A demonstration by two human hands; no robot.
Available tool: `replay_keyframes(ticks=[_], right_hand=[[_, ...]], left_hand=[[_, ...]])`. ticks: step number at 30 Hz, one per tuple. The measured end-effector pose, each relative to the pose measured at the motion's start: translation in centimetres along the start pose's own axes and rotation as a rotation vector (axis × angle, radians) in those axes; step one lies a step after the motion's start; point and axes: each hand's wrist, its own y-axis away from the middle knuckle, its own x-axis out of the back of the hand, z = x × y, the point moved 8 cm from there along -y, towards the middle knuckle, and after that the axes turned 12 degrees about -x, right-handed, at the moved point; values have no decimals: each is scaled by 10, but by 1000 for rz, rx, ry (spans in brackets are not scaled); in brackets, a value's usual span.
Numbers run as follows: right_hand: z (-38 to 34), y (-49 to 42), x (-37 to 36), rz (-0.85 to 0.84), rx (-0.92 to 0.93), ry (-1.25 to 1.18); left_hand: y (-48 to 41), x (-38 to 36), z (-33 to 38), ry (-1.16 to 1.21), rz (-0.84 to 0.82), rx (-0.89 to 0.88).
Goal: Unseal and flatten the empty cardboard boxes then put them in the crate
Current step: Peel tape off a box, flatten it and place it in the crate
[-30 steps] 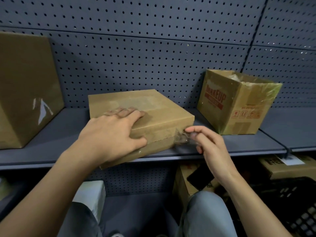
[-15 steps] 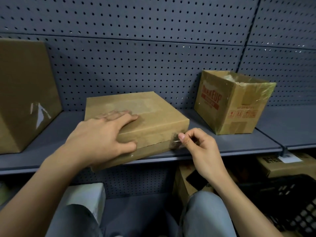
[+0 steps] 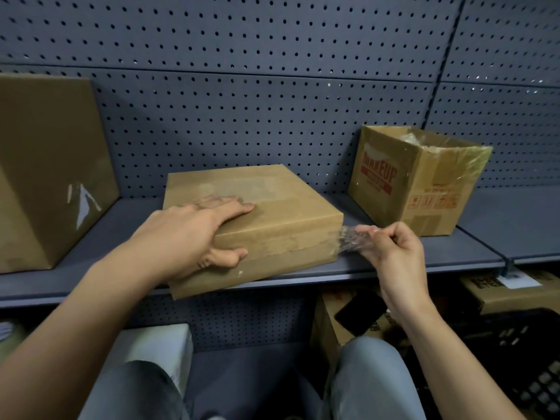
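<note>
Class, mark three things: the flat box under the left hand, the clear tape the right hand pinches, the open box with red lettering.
flat box (image 3: 291,201), head view, bare top face.
clear tape (image 3: 348,241), head view, stretched strip beside the box corner.
open box (image 3: 378,177), head view, side with red print.

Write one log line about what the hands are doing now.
left hand: presses flat box | right hand: pinches clear tape pulled off its corner
</note>
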Motion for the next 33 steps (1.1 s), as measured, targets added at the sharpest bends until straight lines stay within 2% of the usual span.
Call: replay_keyframes(ticks=[3, 6, 9, 14, 21, 24, 28, 33], right_hand=[[6, 0, -13, -100, -142, -237], [7, 4, -23, -158, -176, -259], [3, 6, -32, -203, -152, -198], [-9, 18, -52, -248, 123, 203], [-5, 30, -63, -371, 121, 230], [-2, 31, -63, -319, 141, 320], [0, 28, -60, -236, 157, 310], [-5, 24, -54, -300, 146, 267]], left_hand=[[0, 2, -1, 16, -15, 1], [2, 4, 3, 26, -39, 30], [-3, 6, 16, -11, -21, 78], [-27, -3, 43, -67, -4, 46], [-43, -9, 42, -118, 15, -6], [-41, -10, 39, -123, 22, -12], [-41, -10, 37, -110, 26, -19], [-37, -9, 33, -90, 11, -50]])
